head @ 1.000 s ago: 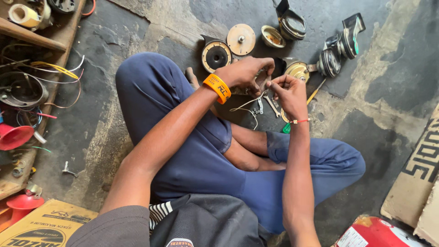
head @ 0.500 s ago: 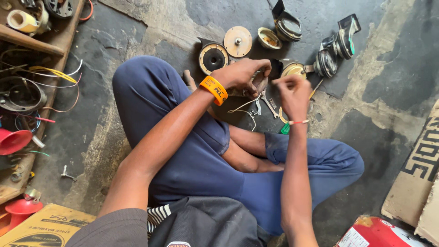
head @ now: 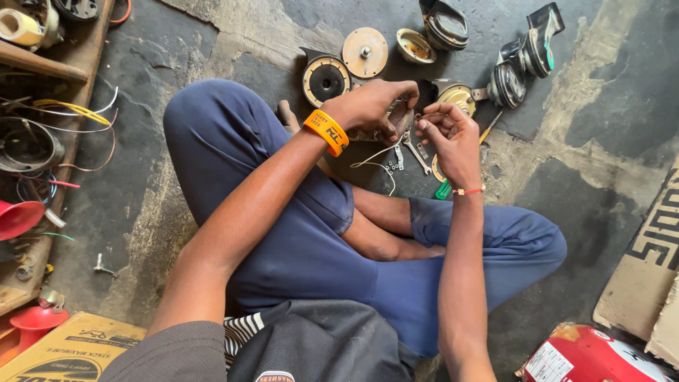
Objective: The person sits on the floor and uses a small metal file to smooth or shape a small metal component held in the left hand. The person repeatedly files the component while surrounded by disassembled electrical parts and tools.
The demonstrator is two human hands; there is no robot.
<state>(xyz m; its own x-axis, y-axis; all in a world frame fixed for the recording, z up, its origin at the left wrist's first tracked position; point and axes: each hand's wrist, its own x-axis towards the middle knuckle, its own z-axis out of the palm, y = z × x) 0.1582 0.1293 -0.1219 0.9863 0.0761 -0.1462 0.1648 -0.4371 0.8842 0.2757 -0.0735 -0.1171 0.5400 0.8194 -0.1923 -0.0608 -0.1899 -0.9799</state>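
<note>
- A person sits cross-legged on a stained concrete floor (head: 212, 78), seen from above, in blue trousers (head: 297, 240).
- The left hand (head: 375, 107), with an orange wristband (head: 326, 131) on its wrist, is curled around a small part (head: 400, 122) held above the floor in front of the knees. The part is mostly hidden by the fingers, so what it is cannot be told.
- The right hand (head: 451, 138), with a thin red bracelet (head: 469, 190) at the wrist, has its fingertips pinched together against the same part, just beside the left hand. Whether it holds something of its own cannot be told.
- Thin white wires (head: 378, 157) trail down below the hands.
- On the floor under the hands lie a small wrench (head: 416, 155) and a green-handled screwdriver (head: 444, 189), partly covered by the right hand.
- Beyond the hands lie round horn parts: a black disc (head: 325, 80), a tan disc (head: 365, 52), a small bowl-shaped shell (head: 416, 45), a brass-coloured shell (head: 457, 96) and several dark horn housings (head: 520, 60).
- At far left a wooden bench (head: 42, 233) holds tangled coloured wires (head: 64, 120) and red funnel-shaped pieces (head: 18, 218).
- A yellow cardboard box (head: 67, 350) lies at lower left, a red can (head: 587, 357) at lower right, and flat cardboard (head: 651, 262) at the right edge.
</note>
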